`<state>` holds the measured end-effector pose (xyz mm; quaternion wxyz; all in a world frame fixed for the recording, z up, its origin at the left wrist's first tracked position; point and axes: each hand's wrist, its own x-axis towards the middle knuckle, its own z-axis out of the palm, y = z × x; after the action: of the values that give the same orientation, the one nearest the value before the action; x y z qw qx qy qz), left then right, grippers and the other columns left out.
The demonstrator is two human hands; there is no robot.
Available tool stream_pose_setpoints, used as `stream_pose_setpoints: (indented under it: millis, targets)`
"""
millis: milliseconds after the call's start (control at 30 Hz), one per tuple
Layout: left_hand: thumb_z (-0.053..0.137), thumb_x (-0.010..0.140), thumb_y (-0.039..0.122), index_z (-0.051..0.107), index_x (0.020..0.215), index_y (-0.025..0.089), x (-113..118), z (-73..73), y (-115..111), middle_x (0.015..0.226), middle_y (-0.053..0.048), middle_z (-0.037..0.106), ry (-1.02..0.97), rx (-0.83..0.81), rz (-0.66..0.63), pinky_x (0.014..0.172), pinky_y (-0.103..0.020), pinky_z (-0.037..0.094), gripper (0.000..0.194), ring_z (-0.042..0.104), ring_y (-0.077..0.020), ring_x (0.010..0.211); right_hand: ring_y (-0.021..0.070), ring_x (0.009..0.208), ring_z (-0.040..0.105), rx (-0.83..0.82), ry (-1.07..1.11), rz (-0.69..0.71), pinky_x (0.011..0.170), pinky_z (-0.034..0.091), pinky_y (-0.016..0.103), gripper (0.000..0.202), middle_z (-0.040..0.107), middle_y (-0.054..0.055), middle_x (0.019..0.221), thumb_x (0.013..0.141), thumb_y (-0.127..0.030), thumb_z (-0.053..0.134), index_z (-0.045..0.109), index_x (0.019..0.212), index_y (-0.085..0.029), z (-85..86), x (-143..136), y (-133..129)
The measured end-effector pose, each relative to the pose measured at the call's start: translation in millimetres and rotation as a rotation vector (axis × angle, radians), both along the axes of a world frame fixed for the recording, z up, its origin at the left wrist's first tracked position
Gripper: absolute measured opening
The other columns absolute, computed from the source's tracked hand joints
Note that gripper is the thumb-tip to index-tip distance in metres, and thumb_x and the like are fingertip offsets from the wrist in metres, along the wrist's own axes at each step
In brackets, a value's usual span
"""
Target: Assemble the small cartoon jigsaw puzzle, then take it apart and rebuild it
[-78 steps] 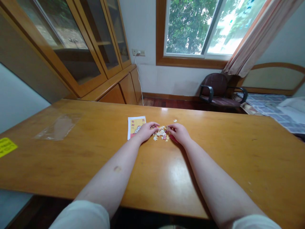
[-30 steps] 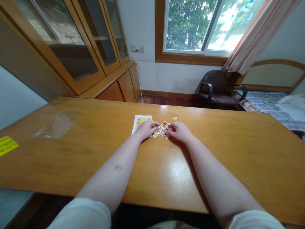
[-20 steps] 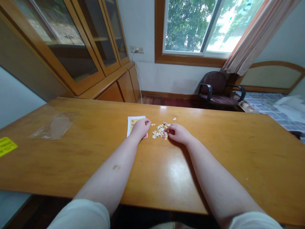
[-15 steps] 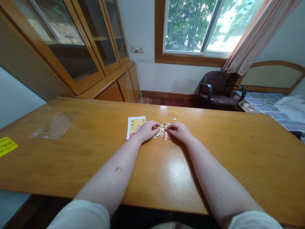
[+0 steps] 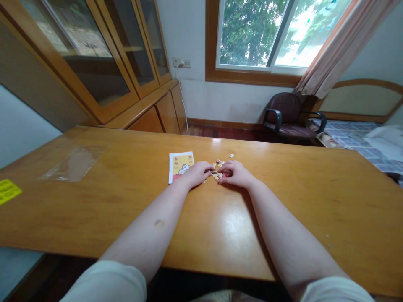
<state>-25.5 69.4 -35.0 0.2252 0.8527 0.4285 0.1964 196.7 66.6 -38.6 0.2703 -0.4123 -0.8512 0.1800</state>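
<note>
A small heap of jigsaw puzzle pieces (image 5: pixel 218 175), cream, yellow and pink, lies on the wooden table between my two hands. My left hand (image 5: pixel 200 173) reaches into the heap from the left, its fingers curled and closed on pieces at the edge. From the other side my right hand (image 5: pixel 236 173) curves its thumb and fingers round more pieces, some hidden beneath the palm. Just left of my left hand, partly covered by it, is a picture sheet (image 5: pixel 181 162) with a yellow ground and white cartoon figures. One stray puzzle piece (image 5: pixel 231 155) sits beyond the heap.
The wooden table (image 5: pixel 126 176) extends widely on both sides. A clear plastic bag (image 5: pixel 77 164) lies at the left, near a yellow label (image 5: pixel 9 191). Past the far edge stand a glass-door cabinet (image 5: pixel 132 90) and an office chair (image 5: pixel 285 113).
My hands have drawn closer together, gathering the spread pieces into a tighter heap. Left fingers and thumb have closed in. More of the picture sheet shows.
</note>
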Motion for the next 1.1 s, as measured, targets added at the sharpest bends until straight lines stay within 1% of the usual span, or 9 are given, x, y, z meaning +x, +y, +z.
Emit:
stream_pose_setpoints:
  millis: [100, 267, 333, 433, 533, 667, 767, 867, 1100]
  targets:
    - [0.057, 0.084, 0.02, 0.071, 0.105, 0.021, -1, -1.7, 2, 0.105, -0.005, 0.071, -0.056, -0.03, 0.084, 0.091, -0.033, 0.047, 0.026, 0.063, -0.0216, 0.098, 0.0194, 0.089, 0.062, -0.057, -0.017, 0.013, 0.086, 0.046, 0.033, 0.034, 0.07, 0.004, 0.093, 0.062, -0.032, 0.083, 0.075, 0.094, -0.024, -2.8, 1, -1]
    - [0.057, 0.086, 0.025, 0.07, 0.111, 0.021, -1, -3.2, 3, 0.108, -0.004, 0.071, -0.139, -0.07, 0.196, 0.091, -0.031, 0.048, 0.028, 0.064, -0.0201, 0.097, 0.013, 0.062, 0.058, -0.24, 0.076, -0.072, 0.067, 0.046, 0.027, 0.023, 0.068, -0.001, 0.07, 0.072, -0.021, 0.073, 0.076, 0.095, -0.022, -8.1, 2, 3]
    - [0.058, 0.086, 0.026, 0.068, 0.113, 0.021, -1, -3.0, 3, 0.106, -0.004, 0.072, -0.168, -0.082, 0.237, 0.089, -0.03, 0.049, 0.029, 0.065, -0.0194, 0.094, 0.0156, 0.071, 0.061, -0.208, 0.093, -0.085, 0.072, 0.047, 0.029, 0.025, 0.07, 0.001, 0.077, 0.069, -0.026, 0.077, 0.076, 0.094, -0.023, -6.7, 4, 4]
    - [0.059, 0.086, 0.023, 0.068, 0.113, 0.02, -1, -1.2, 2, 0.106, -0.004, 0.072, -0.173, -0.065, 0.272, 0.088, -0.029, 0.049, 0.029, 0.065, -0.0191, 0.094, 0.0218, 0.091, 0.061, -0.125, 0.05, -0.029, 0.086, 0.046, 0.035, 0.042, 0.071, 0.004, 0.094, 0.059, -0.036, 0.085, 0.075, 0.097, -0.025, -3.3, 7, 4]
    - [0.059, 0.086, 0.024, 0.069, 0.11, 0.02, -1, 1.5, 1, 0.108, -0.005, 0.071, -0.159, -0.049, 0.278, 0.091, -0.03, 0.048, 0.027, 0.064, -0.0198, 0.098, 0.0238, 0.096, 0.06, -0.108, -0.02, 0.021, 0.092, 0.044, 0.04, 0.054, 0.069, 0.005, 0.1, 0.052, -0.042, 0.088, 0.074, 0.101, -0.026, -2.5, 11, 3]
    - [0.057, 0.087, 0.025, 0.069, 0.108, 0.021, -2, 3.5, 0, 0.106, -0.004, 0.071, -0.188, -0.041, 0.281, 0.09, -0.03, 0.049, 0.025, 0.065, -0.0199, 0.097, 0.0258, 0.105, 0.059, -0.116, -0.004, 0.043, 0.096, 0.044, 0.041, 0.051, 0.064, 0.008, 0.111, 0.05, -0.041, 0.089, 0.075, 0.096, -0.024, -5.2, 17, 2]
    - [0.055, 0.088, 0.026, 0.067, 0.109, 0.021, -2, 3.0, 0, 0.105, -0.003, 0.071, -0.244, -0.101, 0.293, 0.081, -0.029, 0.052, 0.025, 0.068, -0.0174, 0.084, 0.0264, 0.111, 0.057, -0.182, 0.047, 0.023, 0.094, 0.047, 0.039, 0.046, 0.059, 0.01, 0.121, 0.051, -0.035, 0.088, 0.075, 0.094, -0.023, -7.6, 22, 2]
    - [0.053, 0.089, 0.027, 0.065, 0.111, 0.021, -1, 2.0, -1, 0.101, -0.002, 0.071, -0.303, -0.179, 0.307, 0.072, -0.027, 0.053, 0.026, 0.069, -0.014, 0.068, 0.0245, 0.106, 0.06, -0.256, 0.094, -0.006, 0.086, 0.051, 0.035, 0.037, 0.057, 0.011, 0.124, 0.053, -0.031, 0.087, 0.076, 0.087, -0.021, -10.1, 24, 2]
    - [0.053, 0.089, 0.029, 0.065, 0.111, 0.022, -2, 3.1, -2, 0.101, -0.002, 0.071, -0.275, -0.15, 0.298, 0.068, -0.026, 0.052, 0.026, 0.066, -0.0119, 0.06, 0.0193, 0.088, 0.063, -0.269, 0.139, -0.035, 0.077, 0.054, 0.033, 0.031, 0.059, 0.008, 0.11, 0.051, -0.033, 0.088, 0.074, 0.075, -0.019, -8.4, 22, 0]
